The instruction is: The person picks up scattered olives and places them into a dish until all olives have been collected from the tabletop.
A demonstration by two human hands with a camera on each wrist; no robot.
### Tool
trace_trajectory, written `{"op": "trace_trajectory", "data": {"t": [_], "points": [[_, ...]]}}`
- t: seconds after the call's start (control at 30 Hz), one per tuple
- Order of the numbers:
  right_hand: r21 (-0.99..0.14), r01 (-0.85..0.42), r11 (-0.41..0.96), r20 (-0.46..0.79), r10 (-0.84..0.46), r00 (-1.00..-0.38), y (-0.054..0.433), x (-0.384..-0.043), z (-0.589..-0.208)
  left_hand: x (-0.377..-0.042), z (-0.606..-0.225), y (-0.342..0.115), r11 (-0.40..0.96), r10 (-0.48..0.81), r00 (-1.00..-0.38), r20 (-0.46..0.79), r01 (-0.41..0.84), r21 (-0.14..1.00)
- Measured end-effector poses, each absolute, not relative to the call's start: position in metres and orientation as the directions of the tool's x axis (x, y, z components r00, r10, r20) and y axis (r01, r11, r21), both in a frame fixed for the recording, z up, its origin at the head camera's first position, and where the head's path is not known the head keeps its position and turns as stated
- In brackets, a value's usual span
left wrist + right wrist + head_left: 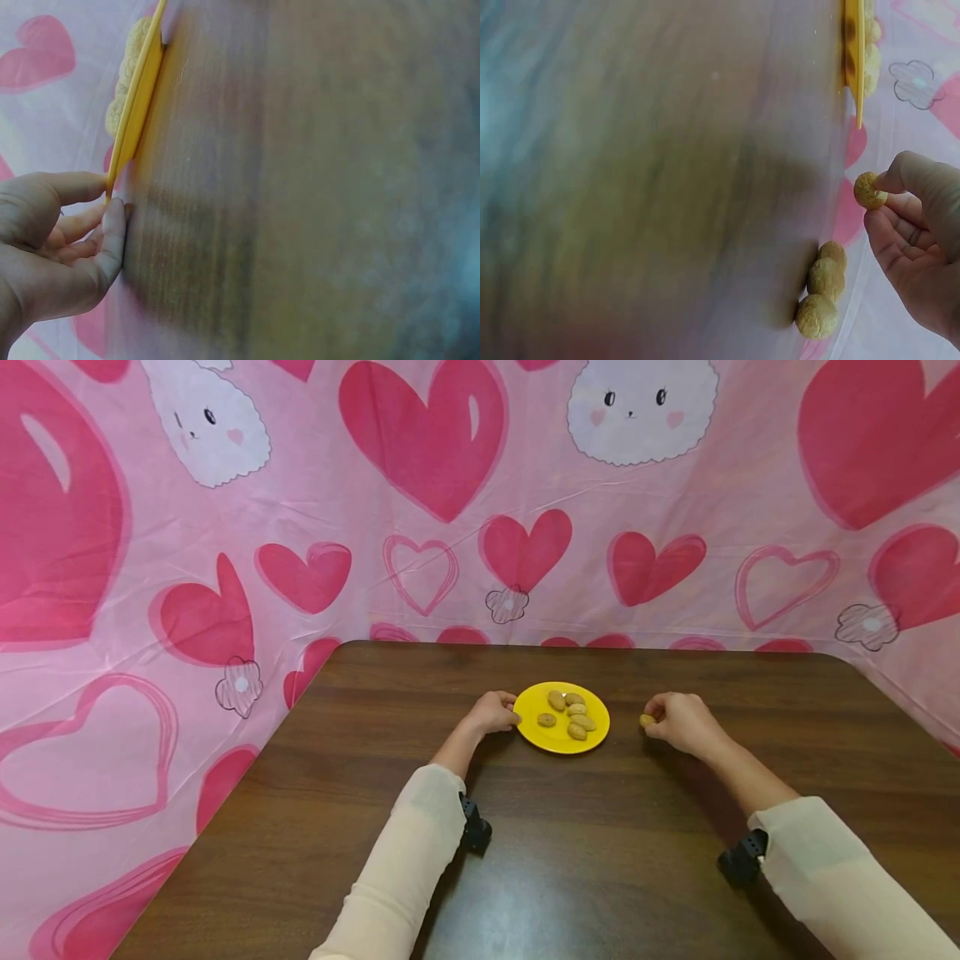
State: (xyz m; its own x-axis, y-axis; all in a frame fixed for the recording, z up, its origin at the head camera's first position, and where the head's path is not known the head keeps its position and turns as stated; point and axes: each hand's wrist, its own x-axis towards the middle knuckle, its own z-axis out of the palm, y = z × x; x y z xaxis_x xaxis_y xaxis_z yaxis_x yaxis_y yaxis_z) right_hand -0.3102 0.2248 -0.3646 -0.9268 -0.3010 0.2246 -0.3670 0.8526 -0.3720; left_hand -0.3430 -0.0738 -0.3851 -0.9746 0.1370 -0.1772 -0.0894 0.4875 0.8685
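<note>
My left hand [492,712] pinches the left rim of a yellow plate [534,703] between thumb and fingers. In the left wrist view, the plate's edge sits between the fingertips. Several small tan, wrinkled, walnut-like pieces [556,700] lie on the plate. To the right of the plate, my right hand [686,724] pinches one walnut-like piece [868,191] between thumb and fingertips, above the table. Below that hand in the right wrist view, three similar pieces [826,279] rest in a row on the tabletop; the hand hides them in the head view.
The dark wooden table [570,860] runs back to a pink cloth [465,585] printed with hearts, which hangs behind it and at both sides. Black wrist cameras [744,858] sit at both cream sleeves [408,852], close over the table.
</note>
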Motion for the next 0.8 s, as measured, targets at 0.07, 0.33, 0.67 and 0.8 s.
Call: {"op": "trace_trajectory", "data": {"t": [0.07, 0.33, 0.67, 0.8], "points": [[-0.377, -0.370, 0.849, 0.229, -0.302, -0.925, 0.222, -0.311, -0.365, -0.342, -0.384, -0.074, 0.486, 0.137, -0.974, -0.179, -0.092, 0.869], [-0.377, -0.385, 0.842, 0.232, -0.316, -0.920, 0.208, -0.316, -0.364, -0.342, -0.383, -0.075, 0.477, 0.143, -0.973, -0.180, -0.091, 0.874], [-0.368, -0.415, 0.832, 0.243, -0.344, -0.907, 0.192, -0.323, -0.363, -0.353, -0.390, -0.074, 0.467, 0.133, -0.970, -0.203, -0.119, 0.876], [-0.373, -0.422, 0.827, 0.240, -0.353, -0.904, 0.187, -0.324, -0.363, -0.371, -0.406, -0.077, 0.469, 0.153, -0.969, -0.193, -0.101, 0.877]]}}
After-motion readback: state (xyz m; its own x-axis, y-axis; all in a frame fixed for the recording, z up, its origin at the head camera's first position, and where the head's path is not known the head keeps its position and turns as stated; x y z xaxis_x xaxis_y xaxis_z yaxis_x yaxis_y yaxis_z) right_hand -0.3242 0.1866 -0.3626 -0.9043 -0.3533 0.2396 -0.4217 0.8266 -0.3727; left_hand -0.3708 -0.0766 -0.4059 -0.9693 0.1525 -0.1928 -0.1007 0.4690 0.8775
